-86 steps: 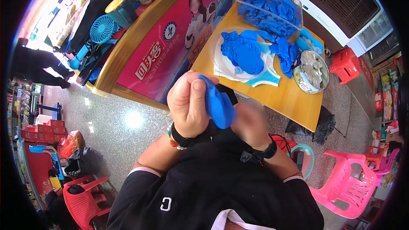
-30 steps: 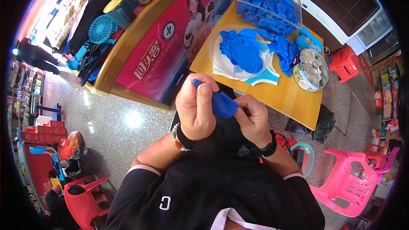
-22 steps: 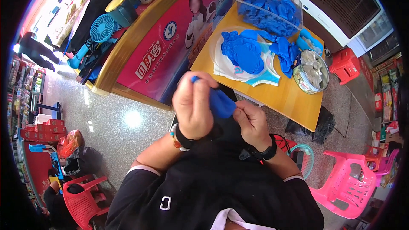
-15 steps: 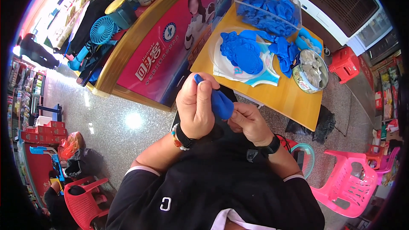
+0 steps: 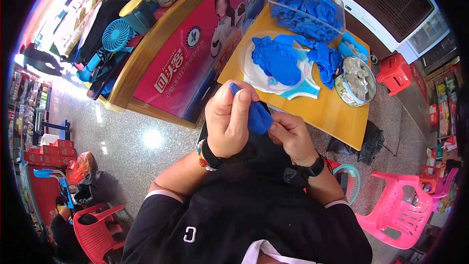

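In front of my chest, a soft blue piece (image 5: 260, 119) is stretched between my two hands. My left hand (image 5: 228, 122) pinches it, and a blue tip pokes out between thumb and forefinger. The fingers of my right hand (image 5: 294, 139) are closed at its lower right edge. Beyond the hands, a pile of similar blue pieces (image 5: 284, 66) lies on a round translucent sheet on the wooden table (image 5: 337, 124). More loose blue pieces (image 5: 326, 63) lie to its right.
At the table's back, a clear plastic box (image 5: 337, 25) holds many blue pieces. A round tin (image 5: 348, 97) with pale grey pieces stands on the right, before a light-blue container (image 5: 348, 43). A pink counter (image 5: 166, 63) stands at left, a pink chair (image 5: 400, 210) at lower right.
Both hands have shifted slightly right, the right one also a little up. The blue piece has moved with them and its shape has changed.
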Demonstrator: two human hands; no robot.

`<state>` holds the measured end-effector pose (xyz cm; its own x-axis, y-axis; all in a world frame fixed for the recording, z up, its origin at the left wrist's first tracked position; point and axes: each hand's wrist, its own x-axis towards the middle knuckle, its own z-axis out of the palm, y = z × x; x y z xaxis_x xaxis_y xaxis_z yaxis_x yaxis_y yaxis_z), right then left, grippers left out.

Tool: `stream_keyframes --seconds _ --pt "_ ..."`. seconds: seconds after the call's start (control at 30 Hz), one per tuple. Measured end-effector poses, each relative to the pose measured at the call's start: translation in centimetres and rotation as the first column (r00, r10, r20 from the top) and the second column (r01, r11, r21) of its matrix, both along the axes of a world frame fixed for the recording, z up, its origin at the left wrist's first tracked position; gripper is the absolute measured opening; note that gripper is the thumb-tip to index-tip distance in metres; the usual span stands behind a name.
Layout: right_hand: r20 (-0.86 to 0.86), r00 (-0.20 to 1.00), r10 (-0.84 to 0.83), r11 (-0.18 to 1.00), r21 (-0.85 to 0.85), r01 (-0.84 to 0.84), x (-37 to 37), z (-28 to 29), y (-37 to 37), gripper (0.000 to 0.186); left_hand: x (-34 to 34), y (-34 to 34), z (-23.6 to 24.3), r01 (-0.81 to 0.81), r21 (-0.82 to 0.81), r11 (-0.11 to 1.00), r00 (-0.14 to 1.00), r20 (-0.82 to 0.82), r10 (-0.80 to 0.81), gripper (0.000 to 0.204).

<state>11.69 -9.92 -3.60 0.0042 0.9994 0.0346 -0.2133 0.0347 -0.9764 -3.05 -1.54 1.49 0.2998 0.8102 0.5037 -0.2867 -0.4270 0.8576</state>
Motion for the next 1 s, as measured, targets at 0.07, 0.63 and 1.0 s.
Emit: stream_keyframes --seconds 0.07,0.63,1.0 --pt "0.024 0.998 -0.058 0.998 0.027 0.057 0.2 0.3 0.0 0.013 -0.2 0.3 0.4 0.022 0.011 1.000 1.000 -0.018 -0.022 0.016" --pt "0.417 0.745 -0.520 0.838 0.418 0.352 -0.9 1.2 -0.3 0.009 -1.7 0.6 0.3 -0.057 -0.040 0.998 0.998 -0.034 0.056 0.015" --pt "0.403 0.740 -0.539 0.822 0.442 0.358 -1.0 1.4 -0.1 0.009 -0.9 0.9 0.3 -0.063 -0.060 0.996 0.998 0.023 0.065 0.016"
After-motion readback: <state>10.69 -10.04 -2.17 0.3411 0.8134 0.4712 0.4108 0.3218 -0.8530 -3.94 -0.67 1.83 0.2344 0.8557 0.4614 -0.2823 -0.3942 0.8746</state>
